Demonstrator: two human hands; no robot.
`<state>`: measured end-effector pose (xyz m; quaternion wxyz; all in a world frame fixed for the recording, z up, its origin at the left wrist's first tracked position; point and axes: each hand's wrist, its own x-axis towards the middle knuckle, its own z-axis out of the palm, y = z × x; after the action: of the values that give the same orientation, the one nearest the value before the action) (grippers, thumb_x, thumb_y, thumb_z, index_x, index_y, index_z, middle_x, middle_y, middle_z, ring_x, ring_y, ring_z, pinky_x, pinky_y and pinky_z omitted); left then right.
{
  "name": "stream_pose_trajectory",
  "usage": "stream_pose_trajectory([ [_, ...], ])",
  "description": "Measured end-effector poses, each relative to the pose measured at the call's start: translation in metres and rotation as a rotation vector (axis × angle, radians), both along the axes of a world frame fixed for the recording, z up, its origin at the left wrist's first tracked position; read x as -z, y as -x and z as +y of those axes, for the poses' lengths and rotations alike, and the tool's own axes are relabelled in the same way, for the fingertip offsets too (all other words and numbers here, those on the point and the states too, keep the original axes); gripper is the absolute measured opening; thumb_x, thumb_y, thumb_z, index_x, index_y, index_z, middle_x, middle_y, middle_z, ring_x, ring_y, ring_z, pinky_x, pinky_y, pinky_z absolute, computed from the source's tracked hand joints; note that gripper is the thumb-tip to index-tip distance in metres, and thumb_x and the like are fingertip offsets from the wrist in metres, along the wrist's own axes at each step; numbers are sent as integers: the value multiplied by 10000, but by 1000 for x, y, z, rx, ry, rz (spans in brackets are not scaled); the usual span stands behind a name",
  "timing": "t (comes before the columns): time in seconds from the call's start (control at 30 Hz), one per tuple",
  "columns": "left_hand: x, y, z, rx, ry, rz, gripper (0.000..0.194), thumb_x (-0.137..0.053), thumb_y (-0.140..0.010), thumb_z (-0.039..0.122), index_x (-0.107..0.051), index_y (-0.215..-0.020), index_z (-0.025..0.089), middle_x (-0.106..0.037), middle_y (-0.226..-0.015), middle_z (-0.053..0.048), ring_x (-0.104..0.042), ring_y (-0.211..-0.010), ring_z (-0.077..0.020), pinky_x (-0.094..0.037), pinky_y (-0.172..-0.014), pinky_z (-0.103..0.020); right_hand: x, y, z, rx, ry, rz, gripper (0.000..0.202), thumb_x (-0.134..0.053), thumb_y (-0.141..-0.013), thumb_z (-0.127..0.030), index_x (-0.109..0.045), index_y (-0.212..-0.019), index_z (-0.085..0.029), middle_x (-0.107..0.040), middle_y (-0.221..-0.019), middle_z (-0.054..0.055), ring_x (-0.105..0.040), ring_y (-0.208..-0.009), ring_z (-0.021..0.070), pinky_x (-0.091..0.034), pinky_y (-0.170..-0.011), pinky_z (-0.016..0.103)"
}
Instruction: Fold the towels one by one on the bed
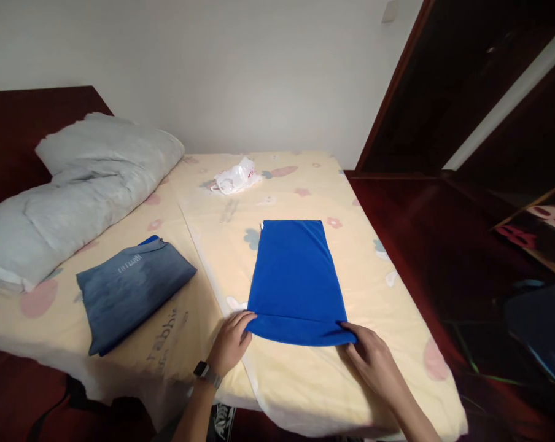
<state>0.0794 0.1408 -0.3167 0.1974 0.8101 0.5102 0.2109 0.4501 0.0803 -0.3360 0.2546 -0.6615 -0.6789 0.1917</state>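
Blue cloth [298, 273] lay on the patterned bedsheet [305, 387], its near corners pinched by left hand [231, 344] and right hand [372, 356]. Sheet lettering read "rabbi", last letter unclear; smaller script was illegible. Grey-blue garment [134, 288], left, bore unreadable pale lettering and mostly hid blue fabric [150, 240]. White plastic bag [238, 178], beyond, lay crumpled; red print was illegible, contents indiscernible.

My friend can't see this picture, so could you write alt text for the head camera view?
A person's left hand and right hand grip the near corners of a blue cloth laid on a patterned bed. A folded grey-blue garment lies to the left, a crumpled white bag farther back, and pale bedding at the upper left.
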Motion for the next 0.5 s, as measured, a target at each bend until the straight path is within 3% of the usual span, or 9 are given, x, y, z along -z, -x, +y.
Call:
stream_pose_trajectory([
  [0.1,9,-1,6,-130,32,-160,312,-494,-934,242,-594,-1229,268,-653,-1259,-66,-609,-1177,-225,-519,-1015,-400,0,2,2,122,56,116,423,-462,-950,-499,-564,-1280,-255,-667,-1232,64,-602,-1136,258,-478,-979,433],
  [0.2,17,-5,12,-233,52,-252,279,-511,-953,382,-586,-1186,246,-676,-1170,-84,-656,-1056,-228,-559,-904,-375,0,5,4,238,99,223,436,-454,-941,-561,-575,-1234,-261,-680,-1190,56,-616,-1101,257,-482,-951,411],
  [0.33,22,-13,20,-292,14,-218,281,-487,-967,459,-596,-1073,222,-688,-954,-75,-667,-891,-226,-550,-790,-352,0,8,13,348,149,261,460,-432,-933,-603,-596,-1191,-259,-684,-1176,62,-615,-1095,271,-472,-944,413],
  [0.5,21,-23,28,-354,-75,-129,321,-419,-997,454,-617,-988,201,-689,-863,-77,-654,-805,-224,-509,-722,-345,-4,14,26,397,119,224,501,-360,-950,-598,-607,-1183,-230,-683,-1171,104,-612,-1095,296,-464,-937,423],
])
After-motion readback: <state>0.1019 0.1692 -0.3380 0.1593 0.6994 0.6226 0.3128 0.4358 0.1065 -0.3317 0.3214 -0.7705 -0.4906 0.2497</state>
